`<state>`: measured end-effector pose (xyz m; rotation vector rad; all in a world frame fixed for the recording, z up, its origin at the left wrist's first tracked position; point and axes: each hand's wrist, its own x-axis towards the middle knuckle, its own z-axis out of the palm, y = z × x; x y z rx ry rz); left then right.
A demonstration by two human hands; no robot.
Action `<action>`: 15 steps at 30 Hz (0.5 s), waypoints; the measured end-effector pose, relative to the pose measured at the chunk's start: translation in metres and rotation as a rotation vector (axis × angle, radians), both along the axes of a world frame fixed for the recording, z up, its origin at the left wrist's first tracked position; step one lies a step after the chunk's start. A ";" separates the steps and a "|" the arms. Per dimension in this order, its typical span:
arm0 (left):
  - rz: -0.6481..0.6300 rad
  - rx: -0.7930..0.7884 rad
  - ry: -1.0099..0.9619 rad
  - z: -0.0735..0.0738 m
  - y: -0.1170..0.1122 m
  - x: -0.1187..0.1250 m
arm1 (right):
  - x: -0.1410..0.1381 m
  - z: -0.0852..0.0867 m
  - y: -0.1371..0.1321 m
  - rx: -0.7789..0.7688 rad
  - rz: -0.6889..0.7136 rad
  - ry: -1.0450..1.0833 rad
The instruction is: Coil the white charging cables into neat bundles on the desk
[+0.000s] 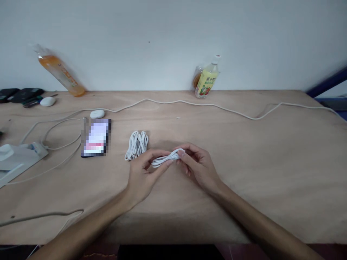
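Observation:
A coiled white cable (pixel 162 159), gathered at its middle, is held up between my two hands over the table. My left hand (pixel 142 177) grips its left part between thumb and fingers. The thumb and fingers of my right hand (pixel 199 164) pinch the other end of the coil. Just behind my left hand, more white cable bundles (pixel 137 143) lie side by side on the wood, their near ends partly covered by that hand.
A phone (pixel 96 138) with a lit, blurred screen lies left, near a white earbud case (pixel 97 114) and a white power strip (pixel 21 159). One long white cord (pixel 189 103) crosses the table (pixel 271 162). An orange drink bottle (pixel 61 74) and a yellow-labelled bottle (pixel 207 80) stand by the wall.

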<state>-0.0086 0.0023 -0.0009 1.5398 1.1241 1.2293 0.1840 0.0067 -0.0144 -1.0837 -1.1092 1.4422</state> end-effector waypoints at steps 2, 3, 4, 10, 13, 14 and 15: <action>-0.003 -0.002 0.017 0.000 0.000 0.000 | 0.000 0.001 0.000 -0.002 0.000 -0.005; -0.003 -0.001 0.017 0.000 0.000 0.000 | 0.000 0.001 0.000 -0.002 0.002 0.000; 0.000 0.000 0.011 -0.001 0.000 0.000 | 0.000 0.001 0.000 -0.003 0.004 0.008; 0.034 -0.009 0.013 -0.005 0.000 0.000 | -0.001 0.003 0.000 0.000 0.016 0.009; 0.058 -0.039 0.016 -0.005 0.000 -0.001 | -0.001 0.005 -0.001 0.094 -0.139 -0.110; 0.065 -0.052 0.014 -0.005 0.000 -0.001 | -0.001 0.008 -0.003 0.145 -0.227 -0.165; 0.074 -0.060 0.010 -0.005 0.000 -0.001 | -0.001 0.013 -0.007 0.202 -0.327 -0.216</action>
